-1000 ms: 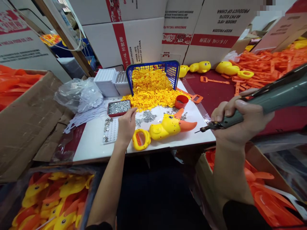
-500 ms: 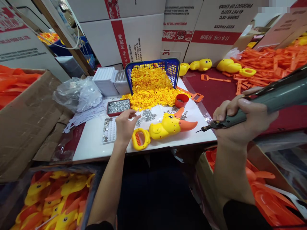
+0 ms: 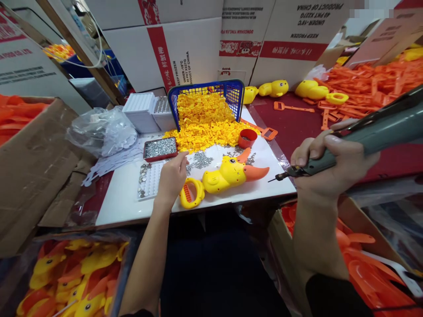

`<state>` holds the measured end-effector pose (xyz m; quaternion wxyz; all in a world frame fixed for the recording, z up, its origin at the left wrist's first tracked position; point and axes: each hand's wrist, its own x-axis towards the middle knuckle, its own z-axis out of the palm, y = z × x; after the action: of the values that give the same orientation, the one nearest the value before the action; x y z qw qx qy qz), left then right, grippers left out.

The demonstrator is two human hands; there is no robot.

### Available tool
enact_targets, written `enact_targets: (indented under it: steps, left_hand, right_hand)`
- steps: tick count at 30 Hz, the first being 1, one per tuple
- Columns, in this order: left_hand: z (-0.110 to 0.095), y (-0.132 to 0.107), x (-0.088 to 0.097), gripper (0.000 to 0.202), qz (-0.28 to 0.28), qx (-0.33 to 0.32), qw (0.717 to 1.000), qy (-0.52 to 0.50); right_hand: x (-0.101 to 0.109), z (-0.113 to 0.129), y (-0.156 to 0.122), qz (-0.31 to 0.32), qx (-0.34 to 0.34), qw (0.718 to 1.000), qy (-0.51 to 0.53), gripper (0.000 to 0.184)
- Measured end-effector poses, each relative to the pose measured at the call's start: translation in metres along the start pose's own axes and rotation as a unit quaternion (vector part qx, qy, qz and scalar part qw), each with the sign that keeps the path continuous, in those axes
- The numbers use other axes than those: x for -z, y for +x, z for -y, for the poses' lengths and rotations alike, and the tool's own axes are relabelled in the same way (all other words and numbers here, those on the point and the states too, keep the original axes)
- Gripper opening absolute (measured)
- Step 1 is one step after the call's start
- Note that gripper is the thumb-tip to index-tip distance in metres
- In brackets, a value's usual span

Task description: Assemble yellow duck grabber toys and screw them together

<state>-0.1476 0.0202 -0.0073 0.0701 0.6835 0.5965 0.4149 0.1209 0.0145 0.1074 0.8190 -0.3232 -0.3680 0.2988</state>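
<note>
A yellow duck toy (image 3: pixel 224 175) with an orange beak and a looped yellow handle lies on the white table top (image 3: pixel 122 198). My left hand (image 3: pixel 172 176) hovers just left of it, fingers curled and pinched beside the loose screws (image 3: pixel 198 160); what it holds, if anything, is hidden. Just beyond this hand sits a red tin of screws (image 3: pixel 160 148). My right hand (image 3: pixel 333 165) grips a grey electric screwdriver (image 3: pixel 380 127). Its bit points left, a little off the duck's beak.
A blue basket (image 3: pixel 236 93) spills small yellow parts (image 3: pixel 205 127) onto the table beside a red cup (image 3: pixel 247 138). A white tray of round cells (image 3: pixel 147 178), stacked trays (image 3: pixel 145 112) and a plastic bag (image 3: pixel 102 130) lie left. Boxes of ducks (image 3: pixel 66 277) and orange parts (image 3: pixel 363 264) flank my lap.
My left hand has stayed by the screws, its thumb and fingers closing a little. The right hand and screwdriver have barely moved.
</note>
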Motion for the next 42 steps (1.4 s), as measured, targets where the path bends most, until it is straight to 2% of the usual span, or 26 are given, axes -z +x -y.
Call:
enact_targets:
  steps: [3, 6, 9, 12, 15, 17, 22, 24, 27, 35, 42]
  left_hand:
    - [-0.001, -0.001, 0.001, 0.021, -0.021, 0.000, 1.000, -0.012]
    - [-0.011, -0.009, 0.003, 0.012, -0.061, 0.002, 0.997, -0.035]
    - [-0.037, -0.026, 0.003, 0.004, -0.107, 0.018, 0.988, -0.110]
    - [-0.073, -0.050, -0.007, 0.009, -0.077, 0.007, 0.974, -0.211]
    - [-0.105, -0.070, -0.023, 0.018, -0.019, -0.008, 0.946, -0.323]
    - [-0.119, -0.079, -0.034, 0.021, 0.010, 0.016, 0.921, -0.389]
    - [-0.135, -0.084, -0.043, 0.016, 0.031, 0.132, 0.838, -0.529]
    - [-0.138, -0.083, -0.042, 0.014, 0.033, 0.144, 0.824, -0.547]
    - [-0.139, -0.082, -0.039, 0.016, 0.037, 0.131, 0.831, -0.540]
    - [-0.138, -0.085, -0.040, 0.021, 0.036, 0.111, 0.829, -0.546]
    - [-0.137, -0.086, -0.043, 0.011, 0.044, 0.089, 0.862, -0.498]
  right_hand:
    - [0.000, -0.001, 0.001, 0.000, 0.001, 1.000, 0.002, 0.018]
    - [-0.001, 0.000, 0.001, 0.004, -0.005, 1.000, 0.002, 0.018]
    - [-0.005, 0.002, -0.002, 0.002, -0.009, 1.000, 0.008, 0.018]
    - [-0.011, 0.005, -0.009, 0.012, -0.022, 0.999, 0.020, 0.020]
    - [-0.017, 0.010, -0.020, 0.046, -0.036, 0.997, 0.042, 0.020]
    - [-0.020, 0.014, -0.027, 0.075, -0.039, 0.995, 0.057, 0.020]
    - [-0.020, 0.023, -0.038, 0.130, -0.043, 0.989, 0.057, 0.019]
    - [-0.018, 0.026, -0.039, 0.131, -0.047, 0.989, 0.056, 0.019]
    - [-0.015, 0.029, -0.038, 0.130, -0.045, 0.988, 0.069, 0.017]
    - [-0.001, 0.033, -0.040, 0.199, -0.057, 0.974, 0.090, 0.016]
    - [0.002, 0.035, -0.037, 0.216, -0.057, 0.973, 0.063, 0.013]
